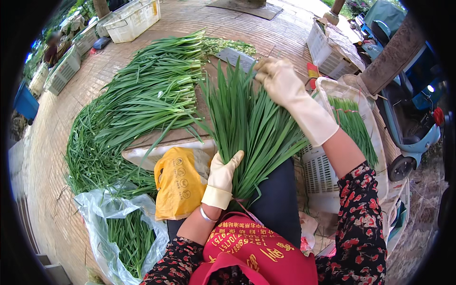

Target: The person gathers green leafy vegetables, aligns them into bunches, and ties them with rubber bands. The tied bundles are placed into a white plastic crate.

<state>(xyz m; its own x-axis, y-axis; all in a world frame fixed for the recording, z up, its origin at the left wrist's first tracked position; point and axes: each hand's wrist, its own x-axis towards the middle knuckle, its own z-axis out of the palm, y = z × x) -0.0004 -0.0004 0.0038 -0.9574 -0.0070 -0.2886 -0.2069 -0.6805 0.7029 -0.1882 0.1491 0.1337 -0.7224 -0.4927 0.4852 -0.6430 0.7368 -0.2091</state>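
Note:
My left hand (222, 171), in a cream rubber glove, is shut around a bunch of long green garlic chives (245, 117). The bunch stands over my lap with its leaf tips pointing away, and a pinkish tie (242, 205) shows near its lower end. My right hand (279, 80), gloved too, reaches past the leaves with curled fingers at the handle end of a metal cleaver (237, 60). The handle itself is hidden by the glove. To the left lies a big heap of chives (153, 89), their pale cut ends lined up on a brown board (208, 89).
Chopped trimmings (228, 44) lie beyond the cleaver. A yellow bag (178, 185) and a clear plastic bag (85, 206) of chives sit at left. At right stand a white crate (320, 178) with tied chives (354, 124), a post (392, 57) and a scooter (416, 139).

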